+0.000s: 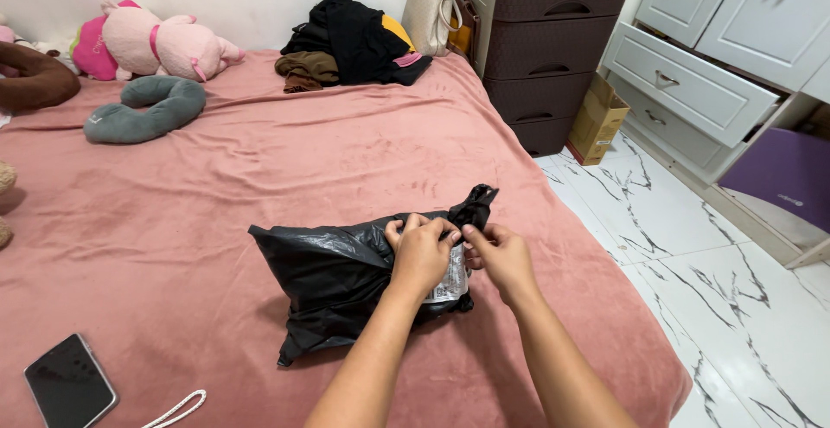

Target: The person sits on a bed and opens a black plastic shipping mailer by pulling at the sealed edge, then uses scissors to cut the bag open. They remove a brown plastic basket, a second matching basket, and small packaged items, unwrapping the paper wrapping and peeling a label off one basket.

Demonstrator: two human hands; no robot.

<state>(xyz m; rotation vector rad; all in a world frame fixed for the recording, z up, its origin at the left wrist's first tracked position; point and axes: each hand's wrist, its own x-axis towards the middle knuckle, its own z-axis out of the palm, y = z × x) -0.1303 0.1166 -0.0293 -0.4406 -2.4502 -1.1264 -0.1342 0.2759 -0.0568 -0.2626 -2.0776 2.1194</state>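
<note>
At the bed's [259, 160] near left corner a dark phone [69, 385] lies face up, with a white cord loop [177, 409] just beside it. Along the far left edge sit a grey neck pillow [143, 108] and a pink plush toy [164, 43]. A heap of dark clothes [354, 39] lies at the far edge, with a beige handbag [430, 17] beside it near the far right corner.

The black plastic parcel [333, 277] rests on the pink cover near the bed's near right edge. Its long axis runs from its near left corner up toward a twisted tail [474, 205] at its far right end, which points at the right edge of the bed. The film is glossy, creased and bulging, with a pale label [450, 285] partly hidden under the hands.

The left hand [421, 251] lies on top of the parcel, its fingers [406, 225] curled shut and pinching the plastic just below the tail. The right hand [500, 255] is immediately to the right, its fingers [474, 236] also closed on the same gathered plastic, the two sets of fingertips almost touching. The bulk of the parcel extends left of both hands, so the left hand covers more of it, while the tail is just beyond both.

Off the bed to the right stand a dark brown drawer unit [545, 47], a cardboard box [596, 121] on the marbled floor [692, 264], and a pale cabinet [700, 73] with a drawer pulled open.
</note>
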